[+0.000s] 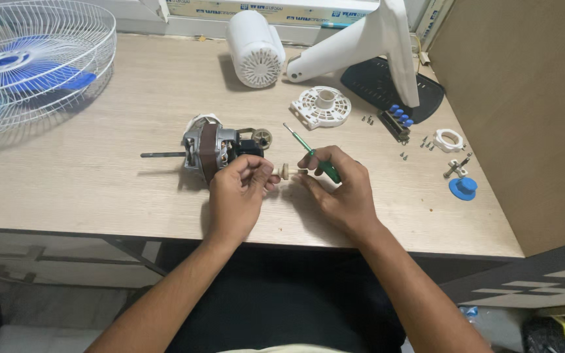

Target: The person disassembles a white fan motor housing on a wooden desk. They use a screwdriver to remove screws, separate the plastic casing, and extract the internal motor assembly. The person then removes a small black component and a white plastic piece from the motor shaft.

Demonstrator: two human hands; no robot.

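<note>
Hands meet over the front edge of a wooden table (99, 189), working on a small cream gear (285, 171) on a short spindle. The left hand (237, 196) pinches one end of that spindle between thumb and fingertips, just in front of the fan motor (214, 149). The right hand (341, 189) closes around a green-handled screwdriver (313, 155), its fingertips also touching the spindle's other end. The gear sits between the two hands, its long axis running left to right, roughly parallel to the table edge; both hands are about equally near it. The screwdriver's shaft points up and away to the left, its tip clear of the gear. Beyond lie a white motor cover (255, 47), a round white plate (322, 106), a switch block with blue buttons (397, 119), loose screws (367, 119), a blue knob (463, 188) and a fan guard with blue blades (34, 59).
</note>
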